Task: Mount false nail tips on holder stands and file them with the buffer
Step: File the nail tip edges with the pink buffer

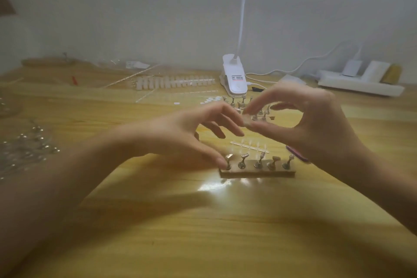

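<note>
Nail tip (pixel 247 120) pinched in R hand (pixel 316 128) thumb+index, L hand (pixel 180 133) loose, fingertip touching it, over holder stands (pixel 257 162)

Open tabletop (pixel 203 232) on near side of holder strip (pixel 257 173). Behind it: clear tip rack (pixel 249 146), loose stands (pixel 239 104). Right: pink buffer (pixel 301 157).

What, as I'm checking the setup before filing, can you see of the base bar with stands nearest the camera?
The base bar is a flat, narrow, brownish strip, wood-like, lying on the wooden table across the view. Five small metallic holder stands rise from it in a row, each with a round foot, slanted stem and tilted head. The thumb tip of the left hand sits at the leftmost stand; blur hides whether they touch.
</note>
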